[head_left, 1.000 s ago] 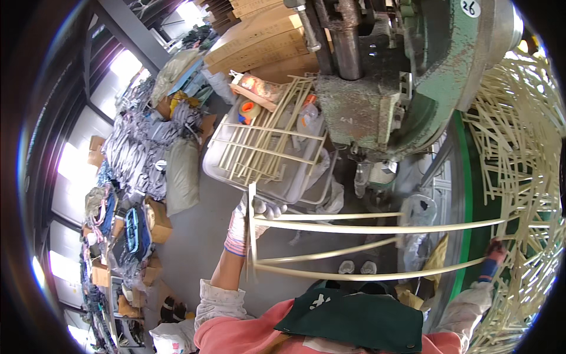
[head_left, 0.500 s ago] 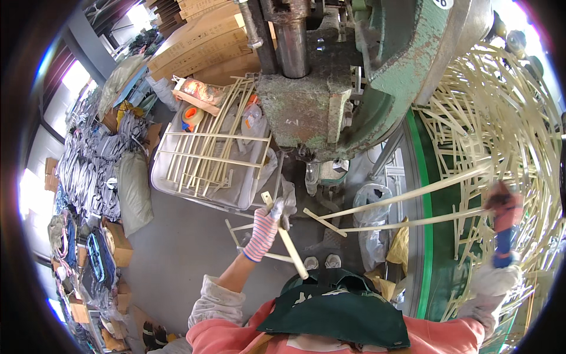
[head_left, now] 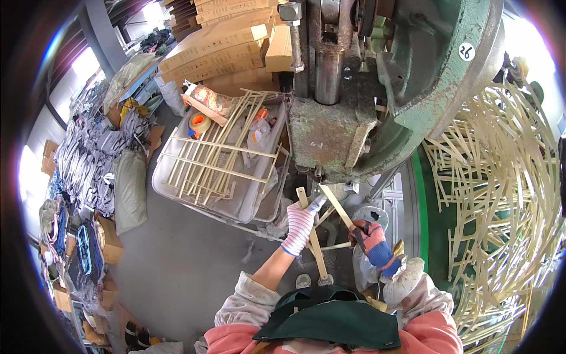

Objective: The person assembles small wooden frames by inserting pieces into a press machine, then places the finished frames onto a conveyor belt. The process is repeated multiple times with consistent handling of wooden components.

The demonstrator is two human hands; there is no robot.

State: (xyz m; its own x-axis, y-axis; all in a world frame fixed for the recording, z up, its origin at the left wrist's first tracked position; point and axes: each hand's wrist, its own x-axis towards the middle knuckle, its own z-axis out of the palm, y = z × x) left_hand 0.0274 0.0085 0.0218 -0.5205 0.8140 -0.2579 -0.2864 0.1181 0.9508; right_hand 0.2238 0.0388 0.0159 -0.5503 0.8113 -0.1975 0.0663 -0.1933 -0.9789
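Left hand (head_left: 300, 225) grasps a pale bar (head_left: 317, 251), slanting from 11 to 5 o'clock; right hand (head_left: 372, 242) grips a pale strip (head_left: 336, 205), its 11 o'clock end appearing just below the lower edge of the press (head_left: 330, 133). From the hands, a rimmed tray (head_left: 160, 172) borders 10 o'clock, grey floor (head_left: 183, 265) spreads widely at 8, and heaped rods (head_left: 501, 194) bound 3.

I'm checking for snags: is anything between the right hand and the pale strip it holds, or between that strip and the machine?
Only the glove comes between the right hand and the pale strip. Nothing visible blocks the strip's upper end from the green machine, though depth is unclear.
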